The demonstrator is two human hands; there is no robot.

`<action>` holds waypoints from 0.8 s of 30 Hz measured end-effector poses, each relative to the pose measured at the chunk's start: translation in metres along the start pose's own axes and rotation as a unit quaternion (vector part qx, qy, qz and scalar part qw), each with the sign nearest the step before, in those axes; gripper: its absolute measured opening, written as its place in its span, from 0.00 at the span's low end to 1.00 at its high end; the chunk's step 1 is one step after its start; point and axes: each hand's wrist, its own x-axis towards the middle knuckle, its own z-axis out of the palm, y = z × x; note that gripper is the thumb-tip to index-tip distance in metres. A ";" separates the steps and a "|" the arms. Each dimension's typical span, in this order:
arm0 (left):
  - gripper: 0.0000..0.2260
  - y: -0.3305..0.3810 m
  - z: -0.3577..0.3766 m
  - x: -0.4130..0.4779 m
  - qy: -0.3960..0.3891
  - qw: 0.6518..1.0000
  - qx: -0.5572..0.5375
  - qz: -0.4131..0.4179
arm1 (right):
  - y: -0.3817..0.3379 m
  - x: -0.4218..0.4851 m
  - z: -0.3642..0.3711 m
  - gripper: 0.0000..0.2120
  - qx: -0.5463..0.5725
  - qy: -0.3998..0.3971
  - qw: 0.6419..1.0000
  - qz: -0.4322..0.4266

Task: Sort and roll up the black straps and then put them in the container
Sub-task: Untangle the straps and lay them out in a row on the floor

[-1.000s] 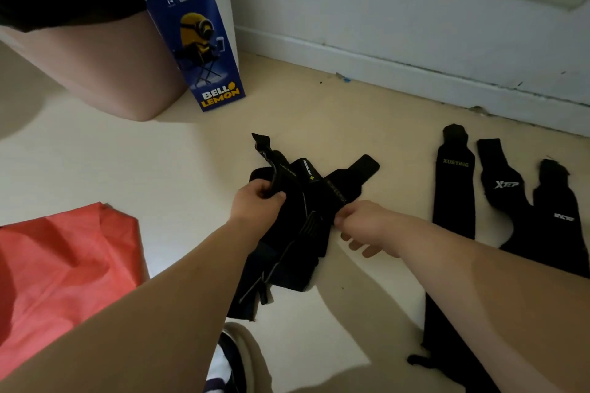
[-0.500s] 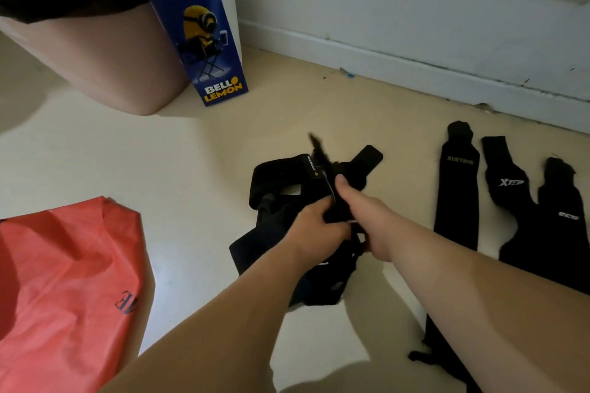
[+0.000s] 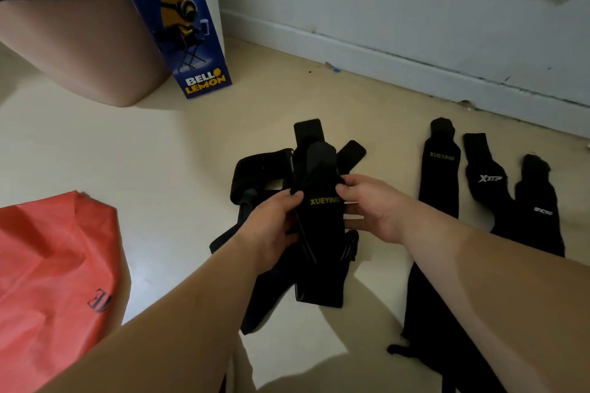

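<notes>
A black strap with yellow XUEYING lettering [image 3: 321,226] is held up flat over a tangled pile of black straps [image 3: 255,175] on the floor. My left hand [image 3: 271,226] grips its left edge with the thumb on top. My right hand [image 3: 370,207] pinches its right edge. Three more black straps lie side by side on the floor to the right: one marked XUEYING [image 3: 440,175], one marked XTEP [image 3: 487,175], and one with a small white logo [image 3: 539,210].
A blue and white paper bag [image 3: 188,25] stands at the back left, beside a person's bare leg [image 3: 79,51]. A red cloth bag [image 3: 54,265] lies at the left. The wall and skirting [image 3: 415,57] run along the back.
Both hands have pulled one strap out of the pile and turned it flat, lettering up. The hands now sit on either side of it instead of close together.
</notes>
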 end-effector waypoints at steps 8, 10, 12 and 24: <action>0.09 0.003 0.000 0.005 0.021 0.999 0.023 0.008 | -0.007 0.002 -0.005 0.09 -0.068 0.120 0.989 -0.045; 0.09 0.000 0.001 0.004 0.053 0.998 0.029 0.022 | -0.007 0.002 -0.005 0.10 -0.072 0.089 0.992 -0.046; 0.10 -0.002 0.004 0.005 0.076 0.996 0.027 0.036 | -0.006 0.002 -0.005 0.10 -0.037 0.025 0.999 -0.028; 0.12 -0.001 0.030 0.000 0.008 0.973 0.212 0.090 | -0.013 -0.010 -0.014 0.16 0.178 -0.060 0.981 0.050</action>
